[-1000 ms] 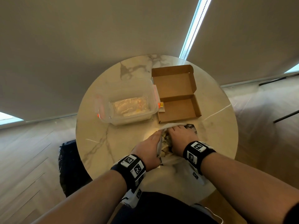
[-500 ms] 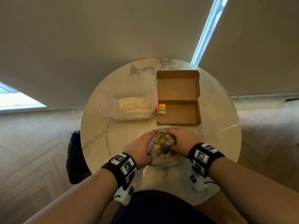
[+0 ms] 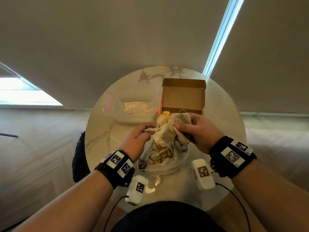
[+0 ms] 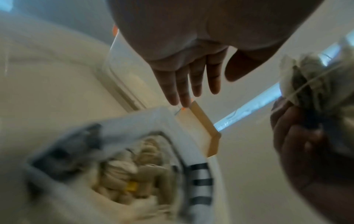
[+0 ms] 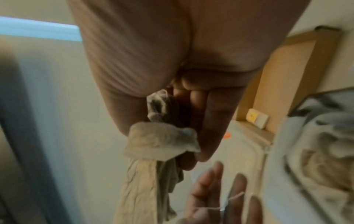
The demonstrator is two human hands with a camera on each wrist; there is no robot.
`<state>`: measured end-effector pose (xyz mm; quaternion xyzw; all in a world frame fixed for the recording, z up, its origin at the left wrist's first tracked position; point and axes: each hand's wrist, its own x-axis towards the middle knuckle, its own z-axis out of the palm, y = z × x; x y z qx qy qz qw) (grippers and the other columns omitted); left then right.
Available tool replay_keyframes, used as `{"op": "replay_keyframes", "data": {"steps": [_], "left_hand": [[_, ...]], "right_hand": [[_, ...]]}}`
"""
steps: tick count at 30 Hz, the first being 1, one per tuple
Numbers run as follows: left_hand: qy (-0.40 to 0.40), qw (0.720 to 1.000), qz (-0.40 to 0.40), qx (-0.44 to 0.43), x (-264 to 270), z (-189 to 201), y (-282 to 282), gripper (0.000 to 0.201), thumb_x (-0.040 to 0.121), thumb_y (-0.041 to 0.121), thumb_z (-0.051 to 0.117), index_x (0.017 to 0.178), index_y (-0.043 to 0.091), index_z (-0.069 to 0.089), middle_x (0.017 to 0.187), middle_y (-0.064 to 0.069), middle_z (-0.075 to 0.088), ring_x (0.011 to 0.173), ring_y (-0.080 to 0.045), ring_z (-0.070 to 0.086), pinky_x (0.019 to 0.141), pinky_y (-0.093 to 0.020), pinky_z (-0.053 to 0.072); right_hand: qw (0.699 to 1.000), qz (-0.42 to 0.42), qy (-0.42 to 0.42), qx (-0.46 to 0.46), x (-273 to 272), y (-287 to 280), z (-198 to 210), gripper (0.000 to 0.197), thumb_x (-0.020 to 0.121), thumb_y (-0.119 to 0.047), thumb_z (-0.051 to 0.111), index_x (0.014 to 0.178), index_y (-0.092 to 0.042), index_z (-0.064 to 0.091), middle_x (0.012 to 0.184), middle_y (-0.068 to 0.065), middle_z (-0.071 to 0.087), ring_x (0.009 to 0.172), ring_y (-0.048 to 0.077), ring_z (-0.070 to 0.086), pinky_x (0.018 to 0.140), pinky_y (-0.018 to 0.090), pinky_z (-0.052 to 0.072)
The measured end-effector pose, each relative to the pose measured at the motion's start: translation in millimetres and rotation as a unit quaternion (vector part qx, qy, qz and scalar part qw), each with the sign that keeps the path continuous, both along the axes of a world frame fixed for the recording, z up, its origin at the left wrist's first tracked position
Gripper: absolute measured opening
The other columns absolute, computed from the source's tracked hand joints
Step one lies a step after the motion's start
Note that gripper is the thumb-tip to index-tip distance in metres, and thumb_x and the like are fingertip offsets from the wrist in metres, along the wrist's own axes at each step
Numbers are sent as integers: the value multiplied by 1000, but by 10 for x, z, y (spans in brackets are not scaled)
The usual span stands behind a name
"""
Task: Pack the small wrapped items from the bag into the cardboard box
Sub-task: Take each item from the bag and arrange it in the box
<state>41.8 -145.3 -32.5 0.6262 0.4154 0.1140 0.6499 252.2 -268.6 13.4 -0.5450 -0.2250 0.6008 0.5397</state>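
A white bag (image 3: pixel 160 166) stands open on the table, full of small beige wrapped items with strings. My right hand (image 3: pixel 187 128) grips a clump of these wrapped items (image 3: pixel 167 133), lifted above the bag's mouth, just in front of the open cardboard box (image 3: pixel 184 96). In the right wrist view the clump (image 5: pixel 157 141) hangs from the curled fingers (image 5: pixel 210 121). My left hand (image 3: pixel 140 136) hovers to the left of the clump with straight, relaxed fingers (image 4: pixel 191 84), and a string lies across them. One small yellow-tagged item (image 5: pixel 256 118) lies in the box.
A clear plastic container (image 3: pixel 133 113) with pale contents sits left of the box. The round marble table (image 3: pixel 100 136) ends close on all sides. A dark bag (image 3: pixel 78 156) lies on the floor at the left.
My right hand has come up out of the bag with a clump of wrapped items, toward the box. My left hand has let go of the bag's rim and risen beside it.
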Motion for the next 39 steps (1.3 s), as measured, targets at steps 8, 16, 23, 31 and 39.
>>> {"op": "replay_keyframes", "data": {"steps": [8, 16, 23, 31, 39], "left_hand": [[-239, 909, 19, -340, 272, 392, -178, 92, 78, 54, 84, 150, 6, 51, 143, -27, 59, 131, -45, 59, 109, -59, 48], [-178, 926, 126, -308, 217, 176, -187, 43, 89, 5, 69, 131, 5, 63, 122, -24, 73, 104, -37, 75, 92, -48, 63], [-122, 918, 197, -323, -32, -18, 48, 40, 94, -2, 65, 133, 2, 58, 111, -26, 76, 89, -33, 78, 66, -36, 65], [-81, 922, 190, -328, -234, -134, 191, 34, 94, -3, 66, 128, 2, 60, 102, -23, 77, 87, -34, 79, 71, -41, 67], [-59, 921, 171, -345, -185, -222, 144, 34, 97, -4, 63, 130, 2, 60, 100, -20, 78, 90, -35, 79, 70, -41, 66]], "right_hand": [[995, -35, -97, 8, -91, 196, 113, 26, 87, -18, 81, 111, -8, 76, 104, 12, 80, 97, 32, 77, 83, 40, 63], [970, 10, -237, -47, -293, 319, -197, 24, 87, -48, 78, 91, -24, 79, 92, -6, 76, 85, 9, 74, 78, 31, 60], [885, 21, -430, -178, -66, 517, -794, 22, 100, -47, 61, 110, -31, 72, 116, -4, 69, 106, 16, 64, 90, 35, 54], [725, 242, -595, -248, -68, 638, -1352, 32, 104, -23, 47, 127, -35, 67, 124, 0, 67, 123, 24, 51, 102, 44, 50], [720, 275, -585, -252, -185, 389, -1353, 29, 107, -27, 46, 123, -34, 69, 124, -3, 66, 119, 22, 52, 101, 40, 48]]}}
